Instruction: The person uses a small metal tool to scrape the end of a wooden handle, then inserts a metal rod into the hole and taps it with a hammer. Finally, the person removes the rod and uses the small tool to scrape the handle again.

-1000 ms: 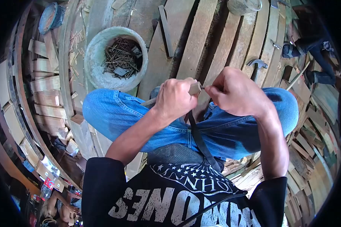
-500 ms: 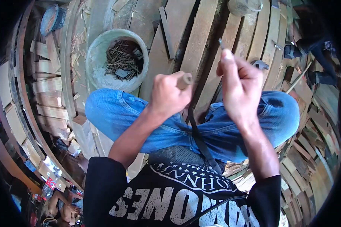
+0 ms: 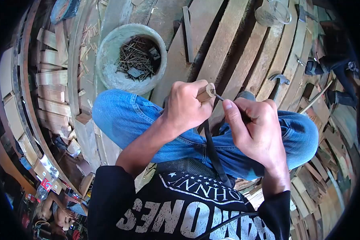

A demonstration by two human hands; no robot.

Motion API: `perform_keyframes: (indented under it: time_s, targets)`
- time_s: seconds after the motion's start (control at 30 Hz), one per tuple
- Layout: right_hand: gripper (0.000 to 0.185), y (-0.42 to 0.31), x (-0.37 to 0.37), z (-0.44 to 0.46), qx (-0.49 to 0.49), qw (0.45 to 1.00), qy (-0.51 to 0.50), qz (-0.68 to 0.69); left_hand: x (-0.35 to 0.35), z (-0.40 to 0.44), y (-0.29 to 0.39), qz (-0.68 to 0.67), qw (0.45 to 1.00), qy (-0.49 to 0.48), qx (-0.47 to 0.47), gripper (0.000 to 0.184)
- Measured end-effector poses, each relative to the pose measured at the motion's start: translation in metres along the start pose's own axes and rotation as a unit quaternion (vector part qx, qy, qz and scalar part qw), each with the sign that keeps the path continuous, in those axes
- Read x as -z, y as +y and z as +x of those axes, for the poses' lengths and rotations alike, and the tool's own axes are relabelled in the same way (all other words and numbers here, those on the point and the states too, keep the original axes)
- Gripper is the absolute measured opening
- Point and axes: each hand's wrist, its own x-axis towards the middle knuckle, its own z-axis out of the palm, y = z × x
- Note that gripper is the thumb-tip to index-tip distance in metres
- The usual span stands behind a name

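My left hand (image 3: 188, 103) is wrapped round a short, round piece of wood (image 3: 205, 93), its cut end facing right with a dark spot in it. In my right hand (image 3: 257, 128), a thin dark metal rod (image 3: 219, 97) is pinched between thumb and fingers. The rod's tip meets the end of the wood at that spot; how deep it goes I cannot tell. My right fingers hide the rod's other end. Both hands are above my crossed legs in blue jeans (image 3: 148, 124).
A pale bucket (image 3: 104, 60) of thin brown sticks (image 3: 136, 56) stands ahead on the left. On the planks (image 3: 224, 44) lie a claw hammer (image 3: 280, 79) and a clear plastic tub (image 3: 268, 16). Stacked wood pieces (image 3: 52, 94) line the left. Other people (image 3: 338, 64) are at the edges.
My right hand has come down and left, bringing the metal rod to the end of the wood. My left hand has shifted slightly right. The whole view has moved a little, showing the hammer more fully.
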Motion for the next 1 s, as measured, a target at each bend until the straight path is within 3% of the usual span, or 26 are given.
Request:
perform_keyframes:
  time_s: [0.13, 0.43, 0.63, 0.7, 1.0]
  targets:
    - [0.031, 0.000, 0.005, -0.001, 0.007, 0.998, -0.001, -0.055, -0.003, -0.002, -0.003, -0.010, 1.000, -0.009, -0.015, 0.030]
    - [0.030, -0.003, 0.007, -0.002, 0.005, 1.000, 0.007, -0.025, -0.006, -0.002, -0.003, -0.011, 0.999, 0.002, -0.046, 0.030]
    - [0.027, -0.009, 0.009, -0.009, 0.079, 0.996, 0.001, -0.035, 0.003, 0.004, 0.000, 0.078, 0.978, 0.118, -0.155, 0.028]
    - [0.027, -0.011, 0.008, -0.010, 0.086, 0.996, -0.002, -0.035, 0.003, 0.007, 0.001, 0.064, 0.967, 0.151, -0.192, 0.037]
    - [0.027, -0.008, 0.003, -0.012, 0.093, 0.989, 0.046, -0.108, -0.007, 0.006, 0.001, 0.025, 0.975, 0.139, -0.173, 0.032]
